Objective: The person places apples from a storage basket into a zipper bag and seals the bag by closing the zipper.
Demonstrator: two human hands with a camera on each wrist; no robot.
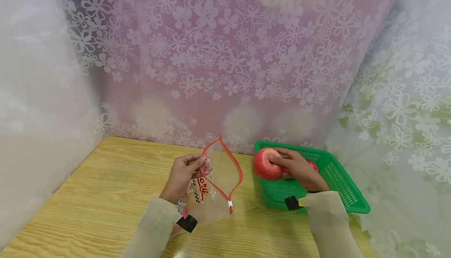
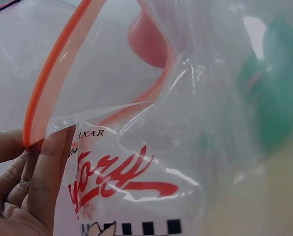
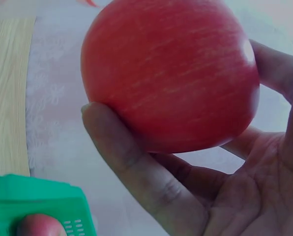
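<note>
So the surface here is a wooden table (image 1: 105, 195) with a light yellowish grain, boxed in by sheeting: a pinkish sheet (image 1: 211, 54) at the back covered in white flowers, with some blurry pale lettering near its top, a plain whitish sheet (image 1: 42, 93) on the left, and a white-flowered one with green leaves (image 1: 405, 121) on the right. A green plastic basket (image 1: 338, 175) with slotted walls sits on the table's right side, near the back sheet, with another red fruit (image 1: 312, 165) inside. The right hand (image 1: 297, 168) has thumb and fingers curved round a red apple (image 1: 264, 164), held up clear of the basket at its left end. The left hand (image 1: 181, 175) pinches the red-edged mouth of a clear zip bag (image 1: 201, 189), which gapes open; red lettering and black checks are printed on it. Both sleeves (image 1: 155, 219) are pale.
</note>
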